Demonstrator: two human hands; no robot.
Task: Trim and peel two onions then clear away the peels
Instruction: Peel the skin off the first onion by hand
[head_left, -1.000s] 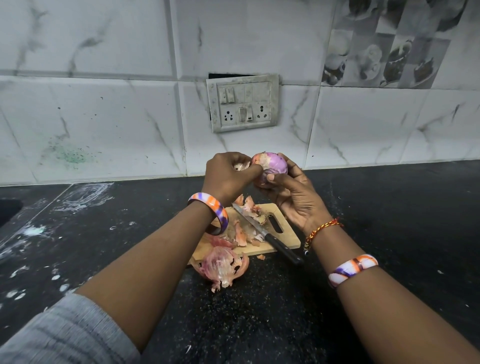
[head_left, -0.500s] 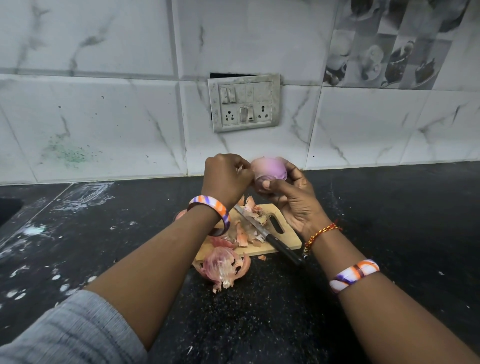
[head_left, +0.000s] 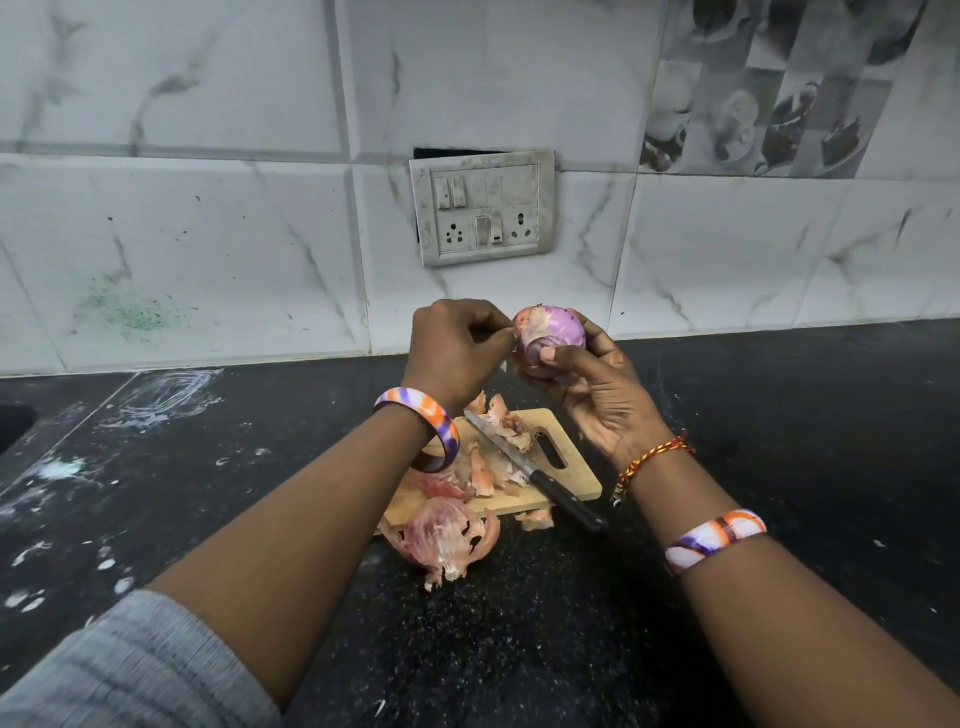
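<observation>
A person is holding a round, purple-skinned onion in the air above the far edge of a small, pale wooden cutting board, with both hands raised in front of the white marble-patterned wall tiles. The right hand is cupping the onion from below and behind, its thumb pressing across the near side and its fingers curling around the far side, so the hand is clamped on the bulb. The left hand is sitting just beside the onion on its left, fingers bunched together and pinching at a thin flap of skin at the onion's left end.

The cutting board is lying on the black speckled stone countertop, below the hands. A black-handled kitchen knife is resting diagonally across the board, its blade pointing to the far left and its handle overhanging the near right edge. Loose pinkish-brown onion peels are lying scattered on the board around the blade, and a larger crumpled pink peel is sitting on the countertop, touching the board's near edge.

Each wrist is wearing an orange, white and purple striped bangle, and the right wrist is also carrying a red and yellow thread. A grey sleeve is covering the left upper arm. A grimy white switch and socket plate is mounted on the wall behind the hands.
</observation>
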